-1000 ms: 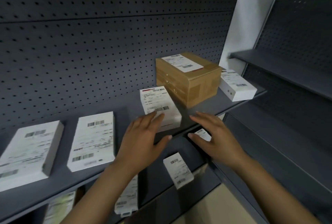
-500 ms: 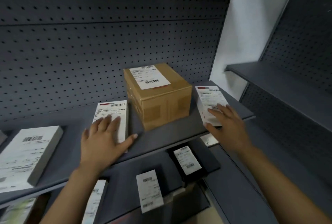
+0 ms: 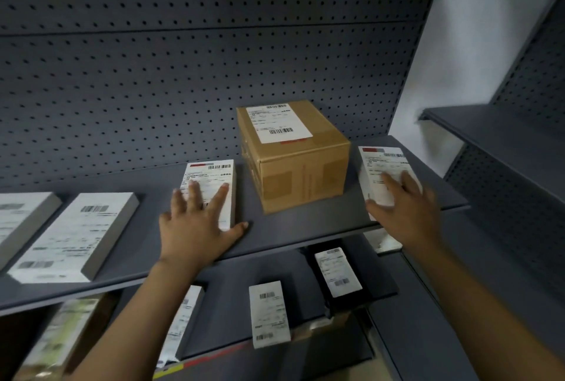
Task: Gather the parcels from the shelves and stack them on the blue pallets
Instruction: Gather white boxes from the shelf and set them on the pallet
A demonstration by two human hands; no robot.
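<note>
1. Head view: brown box (image 3: 295, 160) on the upper shelf (image 3: 275, 237) taken as landmark.
2. Left hand (image 3: 195, 224) lies flat, fingers spread and straight, on the white parcel (image 3: 211, 191) just left of the box; thumb rests on the shelf beside it. Nothing gripped. Likely pinning the parcel ahead of a slide toward the shelf edge.
3. Right hand (image 3: 403, 212) lies on the right parcel (image 3: 385, 175) just right of the box, fingers fairly straight on its label; thumb at its near corner. Grip not confirmed, view blurred.
4. Parcels: flat, white, label up with barcode and red strip. Box: taped cardboard, white label on top.
5. More flat parcels (image 3: 73, 237) further left of the box; others lie on the shelf below it.
6. No pallets in view.
</note>
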